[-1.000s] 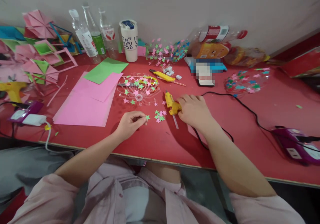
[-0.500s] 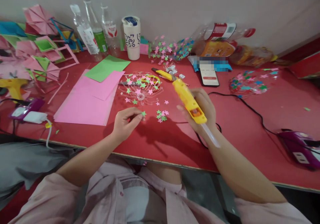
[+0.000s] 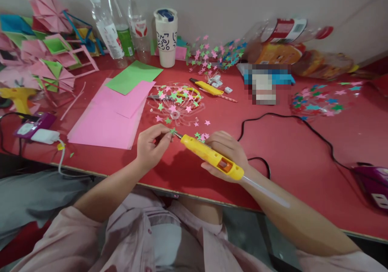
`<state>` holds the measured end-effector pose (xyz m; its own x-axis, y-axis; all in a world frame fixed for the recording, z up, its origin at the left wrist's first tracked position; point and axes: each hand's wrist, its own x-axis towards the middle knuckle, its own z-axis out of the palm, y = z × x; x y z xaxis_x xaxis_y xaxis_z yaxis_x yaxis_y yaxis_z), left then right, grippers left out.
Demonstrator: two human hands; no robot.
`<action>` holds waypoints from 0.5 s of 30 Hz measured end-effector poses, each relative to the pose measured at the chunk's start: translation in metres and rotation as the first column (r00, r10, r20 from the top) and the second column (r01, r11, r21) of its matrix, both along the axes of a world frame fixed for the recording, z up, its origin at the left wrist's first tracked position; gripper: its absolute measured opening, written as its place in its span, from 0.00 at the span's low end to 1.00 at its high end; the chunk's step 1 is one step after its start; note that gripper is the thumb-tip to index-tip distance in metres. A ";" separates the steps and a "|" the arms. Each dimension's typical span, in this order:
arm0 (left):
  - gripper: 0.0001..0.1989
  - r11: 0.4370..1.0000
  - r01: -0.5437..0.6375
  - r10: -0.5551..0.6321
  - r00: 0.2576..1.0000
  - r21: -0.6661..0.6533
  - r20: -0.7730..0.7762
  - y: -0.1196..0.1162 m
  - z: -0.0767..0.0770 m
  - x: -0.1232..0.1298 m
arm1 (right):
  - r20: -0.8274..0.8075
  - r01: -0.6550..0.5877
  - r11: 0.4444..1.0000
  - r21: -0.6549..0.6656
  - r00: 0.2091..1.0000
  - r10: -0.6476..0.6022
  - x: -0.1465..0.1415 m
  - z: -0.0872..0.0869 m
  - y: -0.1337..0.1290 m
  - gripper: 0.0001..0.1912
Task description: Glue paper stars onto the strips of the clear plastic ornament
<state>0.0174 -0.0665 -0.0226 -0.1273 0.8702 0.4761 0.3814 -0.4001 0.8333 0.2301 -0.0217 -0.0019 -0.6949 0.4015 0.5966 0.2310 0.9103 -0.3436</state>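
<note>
Between the thumb and forefinger of my left hand [image 3: 154, 146] is pinched a small green paper star [image 3: 172, 131]. My right hand [image 3: 227, 152] is wrapped round a yellow hot glue gun [image 3: 209, 152]; a clear glue stick [image 3: 266, 191] sticks out of its back end. The gun's metal nozzle [image 3: 178, 135] is at the star, and whether it touches cannot be made out. Just behind my hands lies a clear cut-plastic piece [image 3: 175, 114] dotted with pink and green stars. A little pile of loose stars [image 3: 200, 136] is partly hidden by the glue gun and my right hand.
Pink paper sheets [image 3: 100, 122] and a green sheet [image 3: 135, 77] lie left. Behind stand bottles [image 3: 124, 41] and a white tumbler [image 3: 166, 41]. A yellow utility knife [image 3: 209, 88] lies mid-table. A black cord [image 3: 285, 115] runs right to a purple power strip [image 3: 372, 187].
My right hand has brought the glue gun left and down, so its nozzle is now at the star. My left hand keeps its pinch. The view has shifted slightly.
</note>
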 end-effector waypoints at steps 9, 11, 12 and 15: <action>0.09 1.000 -0.013 0.015 0.998 0.028 -0.062 0.000 0.002 0.000 | 0.079 0.046 0.999 -0.025 0.996 -0.044 0.000 -0.003 0.001 0.16; 0.09 1.000 -0.009 0.011 0.998 0.025 -0.057 0.000 0.002 0.000 | 0.087 0.053 0.998 -0.025 0.995 -0.050 0.001 -0.004 0.001 0.16; 0.09 1.000 -0.010 0.011 0.998 0.026 -0.054 0.000 0.003 0.000 | 0.089 0.054 0.998 -0.024 0.995 -0.051 0.001 -0.004 0.001 0.16; 0.09 0.999 -0.007 0.009 0.999 0.034 -0.053 0.000 0.003 0.000 | 0.086 0.052 0.999 -0.012 0.995 -0.051 0.001 -0.005 0.001 0.16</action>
